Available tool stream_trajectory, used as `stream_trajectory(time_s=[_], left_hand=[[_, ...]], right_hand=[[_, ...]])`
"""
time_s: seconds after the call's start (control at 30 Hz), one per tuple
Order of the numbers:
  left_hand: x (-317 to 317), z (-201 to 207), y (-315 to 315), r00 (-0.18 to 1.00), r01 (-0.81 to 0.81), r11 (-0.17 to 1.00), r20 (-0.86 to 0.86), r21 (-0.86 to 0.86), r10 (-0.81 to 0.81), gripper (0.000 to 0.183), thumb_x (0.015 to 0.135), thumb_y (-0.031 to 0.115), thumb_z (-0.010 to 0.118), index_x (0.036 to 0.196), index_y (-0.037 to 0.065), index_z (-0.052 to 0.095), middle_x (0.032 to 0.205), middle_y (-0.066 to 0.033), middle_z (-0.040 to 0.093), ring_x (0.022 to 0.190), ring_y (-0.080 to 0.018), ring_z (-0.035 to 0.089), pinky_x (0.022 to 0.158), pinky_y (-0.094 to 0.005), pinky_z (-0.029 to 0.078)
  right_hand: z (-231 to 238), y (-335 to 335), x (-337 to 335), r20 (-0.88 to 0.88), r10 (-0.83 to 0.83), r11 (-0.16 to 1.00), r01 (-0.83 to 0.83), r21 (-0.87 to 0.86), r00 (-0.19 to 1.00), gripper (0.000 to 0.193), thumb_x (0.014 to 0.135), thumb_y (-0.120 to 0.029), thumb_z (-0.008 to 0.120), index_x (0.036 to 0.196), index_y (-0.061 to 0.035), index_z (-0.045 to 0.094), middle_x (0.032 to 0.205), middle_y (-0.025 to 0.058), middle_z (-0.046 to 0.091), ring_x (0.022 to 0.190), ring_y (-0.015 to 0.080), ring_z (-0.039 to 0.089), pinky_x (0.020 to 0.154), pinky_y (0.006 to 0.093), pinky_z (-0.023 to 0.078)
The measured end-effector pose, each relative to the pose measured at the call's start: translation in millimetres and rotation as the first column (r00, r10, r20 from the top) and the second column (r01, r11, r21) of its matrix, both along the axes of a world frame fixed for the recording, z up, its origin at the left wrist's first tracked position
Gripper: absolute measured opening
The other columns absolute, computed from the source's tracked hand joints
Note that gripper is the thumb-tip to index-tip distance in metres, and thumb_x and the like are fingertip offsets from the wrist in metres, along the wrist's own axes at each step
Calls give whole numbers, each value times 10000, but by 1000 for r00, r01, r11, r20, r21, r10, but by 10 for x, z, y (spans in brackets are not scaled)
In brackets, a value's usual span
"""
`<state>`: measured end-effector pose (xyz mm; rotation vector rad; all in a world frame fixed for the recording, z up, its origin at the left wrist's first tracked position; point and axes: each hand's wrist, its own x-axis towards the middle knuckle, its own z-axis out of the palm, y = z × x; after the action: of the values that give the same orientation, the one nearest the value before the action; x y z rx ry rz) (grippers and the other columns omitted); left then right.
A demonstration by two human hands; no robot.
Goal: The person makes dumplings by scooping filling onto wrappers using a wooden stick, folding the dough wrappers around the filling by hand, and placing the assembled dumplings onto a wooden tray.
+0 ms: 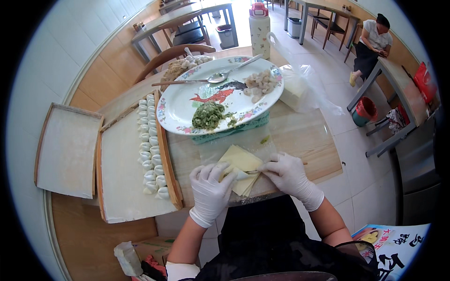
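White gloves cover both my hands. My left hand (212, 183) is closed, pinching a folded wonton wrapper (243, 175) over a stack of square yellow wrappers (243, 159) near the table's front edge. My right hand (288, 174) grips a thin stick-like tool, its tip at the folded wrapper and its other end poking out past the hand; its exact kind is hidden. Beyond the stack, a large oval plate (173, 110) with a floral rim bears green minced filling (208, 116), peeled shrimp (262, 84) and a metal spoon (218, 77). The plate rests on a green box-like support (234, 132).
To the left, a wooden-framed tray (122, 173) holds rows of folded wontons (152, 145); another framed tray (68, 150) sits beyond it. A bottle (260, 35) and plastic bag (304, 89) stand behind the plate. A person (375, 40) sits at the far right.
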<state>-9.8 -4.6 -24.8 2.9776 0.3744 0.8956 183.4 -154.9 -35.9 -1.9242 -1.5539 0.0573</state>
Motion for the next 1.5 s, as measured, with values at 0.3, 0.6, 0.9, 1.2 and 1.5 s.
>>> stream_trajectory(time_s=[0.3, 0.6, 0.9, 1.2, 1.5], left_hand=[[132, 160, 167, 972, -16, 948, -227, -318, -59, 221, 794, 180, 709, 988, 77, 688, 1240, -112, 586, 1152, -308, 525, 969, -482, 382], [-253, 72, 10, 933, 103, 51, 114, -993, 342, 330, 977, 164, 604, 1231, -40, 550, 1133, -166, 644, 1094, -256, 622, 950, -394, 503], [266, 10, -146, 796, 531, -254, 373, -809, 477, 276, 998, 77, 569, 1243, -48, 540, 1166, -138, 622, 1138, -276, 605, 1020, -422, 468], [232, -48, -197, 851, 502, -641, 463, -581, 247, 586, 1067, 461, 354, 1419, -7, 376, 1407, -168, 470, 1308, -267, 472, 1115, -442, 375], [198, -79, -68, 882, 406, -684, 457, -606, 119, 490, 1091, 395, 318, 1414, 40, 418, 1422, -137, 482, 1336, -254, 456, 1150, -409, 359]], right_hand=[[28, -24, -36, 59, 32, 999, -33, 30, 998, 140, 837, -192, 702, 974, -199, 731, 880, 12, 664, 805, 246, 651, 676, 373, 532], [84, -6, -118, 144, -24, 998, 31, -47, 989, 286, 830, -129, 610, 1096, -202, 683, 751, 83, 612, 662, 291, 646, 558, 427, 506], [359, -47, -363, -99, 195, 958, -211, -195, 976, 605, 814, -1, 544, 1401, -143, 514, 895, 149, 635, 802, 366, 655, 700, 448, 529], [350, 146, -171, 236, 97, 971, -144, 192, 967, 467, 763, -118, 690, 1185, -318, 696, 1008, 16, 617, 779, 211, 645, 643, 356, 549], [211, 259, -225, 305, 110, 931, -206, 303, 946, 169, 741, -232, 769, 907, -257, 746, 988, -8, 595, 743, 189, 621, 554, 329, 513]])
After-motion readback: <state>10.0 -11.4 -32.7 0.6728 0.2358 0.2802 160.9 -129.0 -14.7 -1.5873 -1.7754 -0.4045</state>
